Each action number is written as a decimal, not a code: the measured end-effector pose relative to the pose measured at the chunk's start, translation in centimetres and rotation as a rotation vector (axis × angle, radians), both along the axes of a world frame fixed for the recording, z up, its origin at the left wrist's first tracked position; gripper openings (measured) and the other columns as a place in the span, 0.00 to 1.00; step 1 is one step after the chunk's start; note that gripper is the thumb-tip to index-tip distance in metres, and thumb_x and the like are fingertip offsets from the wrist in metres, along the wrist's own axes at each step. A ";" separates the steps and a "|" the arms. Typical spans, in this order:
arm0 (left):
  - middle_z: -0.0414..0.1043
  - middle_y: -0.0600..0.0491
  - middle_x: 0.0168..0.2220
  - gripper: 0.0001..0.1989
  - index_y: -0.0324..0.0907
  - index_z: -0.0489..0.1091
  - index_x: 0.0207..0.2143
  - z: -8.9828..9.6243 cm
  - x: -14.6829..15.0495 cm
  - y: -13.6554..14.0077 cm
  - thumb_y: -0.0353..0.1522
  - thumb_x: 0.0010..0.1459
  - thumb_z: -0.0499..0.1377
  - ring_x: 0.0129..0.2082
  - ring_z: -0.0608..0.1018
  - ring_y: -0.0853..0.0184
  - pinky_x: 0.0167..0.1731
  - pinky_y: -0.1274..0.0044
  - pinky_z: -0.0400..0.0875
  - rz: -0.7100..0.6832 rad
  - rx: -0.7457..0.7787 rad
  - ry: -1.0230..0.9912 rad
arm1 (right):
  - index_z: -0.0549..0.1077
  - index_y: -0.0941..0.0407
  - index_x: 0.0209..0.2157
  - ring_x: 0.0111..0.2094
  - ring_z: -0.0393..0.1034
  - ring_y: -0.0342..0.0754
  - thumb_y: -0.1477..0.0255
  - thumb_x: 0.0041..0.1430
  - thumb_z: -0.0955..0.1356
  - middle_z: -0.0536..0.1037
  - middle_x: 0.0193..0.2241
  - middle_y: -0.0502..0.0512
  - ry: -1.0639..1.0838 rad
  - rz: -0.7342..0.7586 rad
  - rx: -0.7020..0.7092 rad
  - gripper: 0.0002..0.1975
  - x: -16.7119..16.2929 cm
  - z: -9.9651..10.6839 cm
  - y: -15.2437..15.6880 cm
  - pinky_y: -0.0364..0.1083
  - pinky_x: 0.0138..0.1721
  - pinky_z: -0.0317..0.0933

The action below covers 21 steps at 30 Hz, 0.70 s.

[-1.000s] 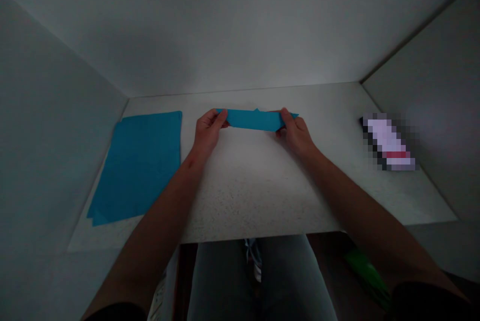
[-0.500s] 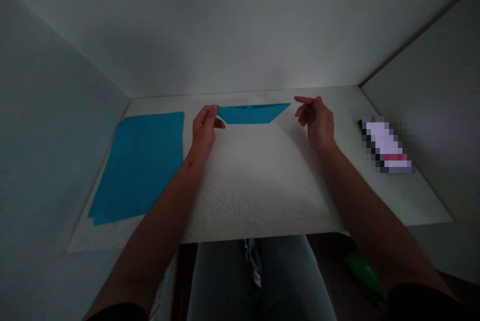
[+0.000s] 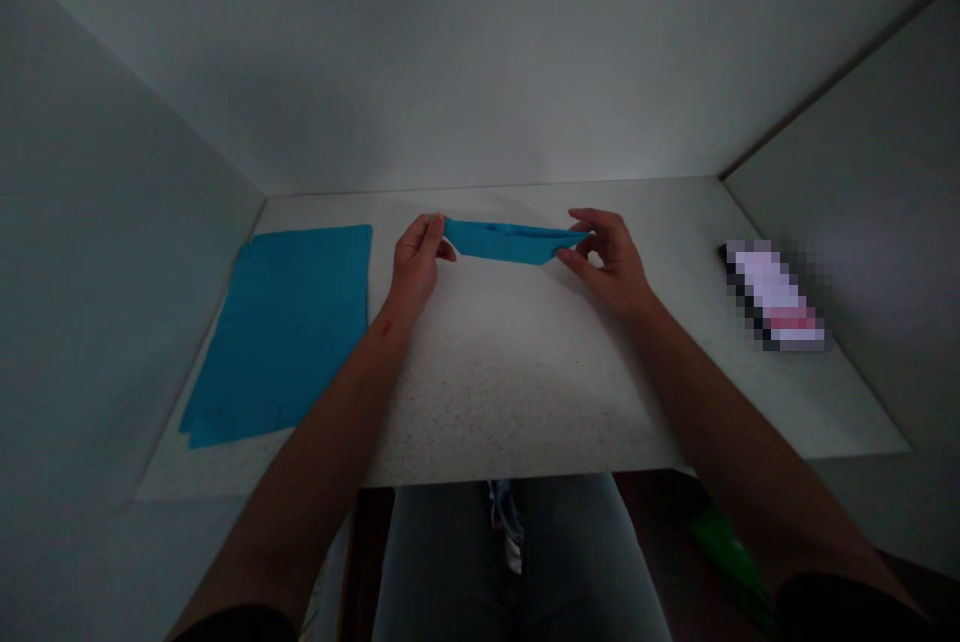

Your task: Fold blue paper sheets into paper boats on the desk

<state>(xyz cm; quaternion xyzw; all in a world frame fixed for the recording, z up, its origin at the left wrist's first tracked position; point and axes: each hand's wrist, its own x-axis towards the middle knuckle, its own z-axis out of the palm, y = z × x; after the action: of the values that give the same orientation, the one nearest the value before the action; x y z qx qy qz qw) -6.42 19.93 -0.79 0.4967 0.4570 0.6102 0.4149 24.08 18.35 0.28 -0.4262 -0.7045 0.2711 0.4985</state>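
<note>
A blue folded paper boat (image 3: 501, 241) is held above the table, its long open edge upward and its right end slightly lower than its left. My left hand (image 3: 420, 257) pinches its left tip between thumb and fingers. At the opposite end, my right hand (image 3: 611, 262) has its thumb on the front face and fingers around behind the tip, with the index finger lifted apart above. The right fingertips behind the paper are partly hidden.
On the left of the white table (image 3: 480, 402) lies a stack of blue paper sheets (image 3: 289, 322), slightly uneven at the edges. A blurred-out phone-like object (image 3: 776, 297) rests at the right. White walls enclose the back and both sides. Something green (image 3: 727, 552) is below the table.
My right hand has moved left and closed around the boat's right tip, from which it was apart before. The boat has tilted, its right end lower and its top fold showing more.
</note>
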 end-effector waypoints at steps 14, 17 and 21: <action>0.80 0.48 0.44 0.31 0.47 0.79 0.46 -0.4 -0.1 0.0 0.64 0.66 0.61 0.26 0.77 0.71 0.27 0.76 0.73 0.106 -0.001 -0.021 | 0.86 0.48 0.48 0.29 0.75 0.49 0.57 0.76 0.69 0.86 0.37 0.55 -0.315 -0.009 0.088 0.15 2.5 1.6 -0.8 0.51 0.39 0.73; 0.79 0.49 0.39 0.30 0.45 0.79 0.43 -0.6 -0.2 0.1 0.63 0.65 0.62 0.25 0.75 0.71 0.26 0.77 0.72 0.110 -0.034 -0.051 | 0.86 0.49 0.49 0.28 0.75 0.49 0.58 0.76 0.68 0.87 0.38 0.56 -0.239 -0.290 0.172 0.16 3.4 2.0 -1.2 0.52 0.40 0.73; 0.77 0.51 0.35 0.28 0.44 0.78 0.40 -0.5 -0.2 0.1 0.60 0.66 0.62 0.25 0.74 0.71 0.26 0.77 0.70 0.090 -0.065 -0.039 | 0.83 0.52 0.55 0.27 0.74 0.48 0.57 0.76 0.65 0.88 0.44 0.60 -0.121 -0.627 0.173 0.20 4.9 1.6 -1.3 0.51 0.36 0.72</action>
<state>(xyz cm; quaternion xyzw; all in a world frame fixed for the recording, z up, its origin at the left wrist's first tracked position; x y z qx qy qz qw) -6.59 20.07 -1.34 0.4498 0.4905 0.6226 0.4117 29.01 17.06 1.91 -0.5939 -0.5877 0.0177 0.5492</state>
